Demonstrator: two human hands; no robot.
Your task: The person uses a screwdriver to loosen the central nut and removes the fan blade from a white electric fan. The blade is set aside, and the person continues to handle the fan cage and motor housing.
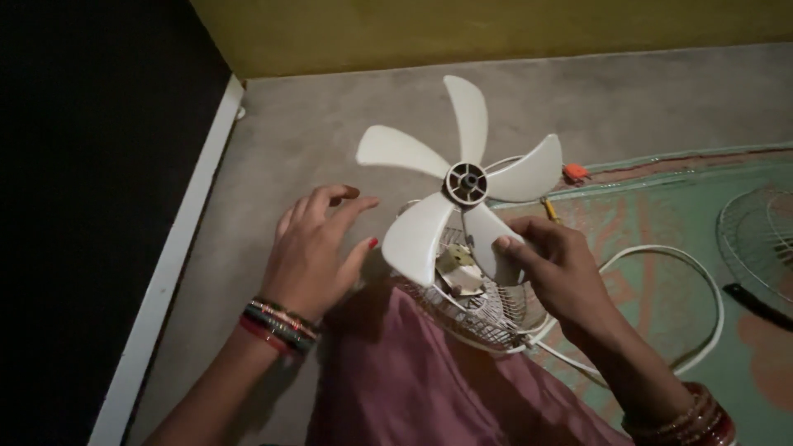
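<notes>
The right hand [562,268] pinches one lower blade of the white fan blade [462,186] between thumb and fingers, holding it above the wire guard [487,318] that rests on the pink-clad lap [413,388]; the left hand [310,256] is spread, fingers loosely curled, holding nothing, just beside the blade's lower-left lobe and the guard's rim; whether a fingertip touches the guard I cannot tell. By the look of it the blade is either being lifted off or set onto the motor shaft; the shaft itself is hidden under the blade, though a pale motor plate [458,277] shows through the gap. The next move calls for keeping the hub square over that shaft, with the free hand steadying the guard. The hub [467,182] faces up toward the camera, tilted slightly; the blade's spin axis runs roughly along the line of sight, its five lobes fanning out flat. A white cord [702,281] loops over the green mat [743,347] to the right; another guard [760,239] lies at the far right edge.
</notes>
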